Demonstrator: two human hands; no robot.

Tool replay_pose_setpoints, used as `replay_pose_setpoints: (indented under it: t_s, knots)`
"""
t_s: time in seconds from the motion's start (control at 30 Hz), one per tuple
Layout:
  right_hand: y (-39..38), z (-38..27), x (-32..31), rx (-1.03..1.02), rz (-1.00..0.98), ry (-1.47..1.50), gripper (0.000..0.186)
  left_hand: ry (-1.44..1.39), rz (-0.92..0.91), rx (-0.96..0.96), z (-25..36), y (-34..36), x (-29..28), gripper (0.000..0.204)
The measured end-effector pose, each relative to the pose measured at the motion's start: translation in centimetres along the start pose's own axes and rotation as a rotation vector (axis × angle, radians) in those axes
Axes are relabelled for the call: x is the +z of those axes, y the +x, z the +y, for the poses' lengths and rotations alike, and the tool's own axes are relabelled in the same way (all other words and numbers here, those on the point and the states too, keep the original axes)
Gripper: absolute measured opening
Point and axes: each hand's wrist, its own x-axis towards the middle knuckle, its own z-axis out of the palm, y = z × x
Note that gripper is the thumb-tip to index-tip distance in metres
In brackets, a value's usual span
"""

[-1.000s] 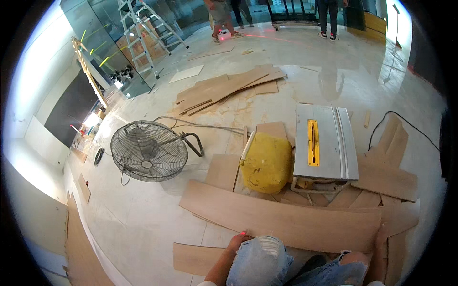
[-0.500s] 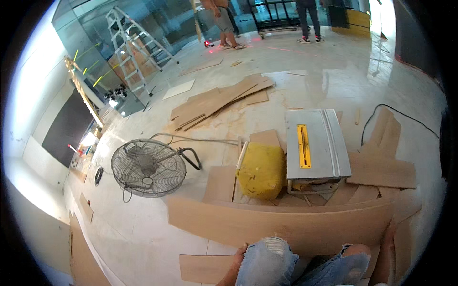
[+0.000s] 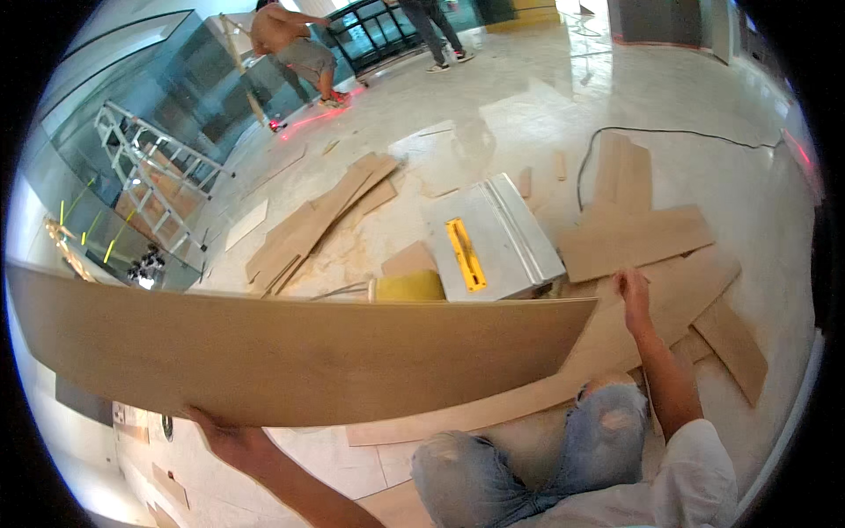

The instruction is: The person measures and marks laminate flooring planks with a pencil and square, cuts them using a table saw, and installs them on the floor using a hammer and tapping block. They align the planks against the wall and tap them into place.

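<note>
A long curved wooden board (image 3: 334,352) is raised on edge across the lower left, its broad face toward me. My left hand (image 3: 220,427) grips its bottom edge. Just past the board's right end, my right hand (image 3: 634,290) is off it, fingers loosely bent and apart, holding nothing visible, over more planks (image 3: 669,312) on the floor. Behind the board are a metal table saw (image 3: 497,238) with a yellow insert (image 3: 466,255) and a yellow bundle (image 3: 405,286), mostly hidden. My knees in torn jeans (image 3: 607,427) are below.
Planks lie piled (image 3: 321,207) behind the saw and flat at right (image 3: 634,238). A black cord (image 3: 678,132) crosses the floor. An aluminium ladder (image 3: 158,185) leans at left. Two co-workers (image 3: 295,53) (image 3: 427,35) stand by a black frame (image 3: 370,35) at the back, near red laser lines.
The long board has risen and swung left, now hiding the fan. My left hand rose with it; my right hand has left the board's end. The view has turned.
</note>
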Motion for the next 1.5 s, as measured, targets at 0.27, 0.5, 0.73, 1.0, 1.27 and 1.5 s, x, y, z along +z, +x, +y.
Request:
replay_pose_setpoints:
  t_s: [0.27, 0.5, 0.73, 1.0, 1.27, 1.5]
  knots:
    - [-2.9, -27.9, 18.9, -0.303, -0.886, 0.337, 0.044, 0.109, -0.645, 0.027, -0.4, 4.6, 20.6, 0.053]
    - [-2.8, -28.4, 16.2, -0.422, -0.690, 0.364, 0.042, 0.497, -1.075, 0.130, -2.7, -3.6, 33.2, 0.050]
    - [3.5, -26.1, 11.9, -0.405, -0.162, 0.523, 0.050, 0.996, -1.097, 0.698, -9.8, -5.7, 20.9, 0.040]
    - [9.3, -20.3, 6.7, -0.220, 0.079, 0.645, 0.050, 1.217, -0.663, -0.138, -20.5, -6.1, 6.8, 0.061]
    - [13.3, -8.3, 4.6, 0.018, 0.271, 0.581, 0.059, 1.052, -0.835, -0.168, -28.0, -8.7, 7.8, 0.045]
    - [19.6, 1.9, 2.7, 0.255, 0.242, 0.520, 0.041, 1.049, -0.962, -0.516, -42.8, -2.7, 5.3, 0.051]
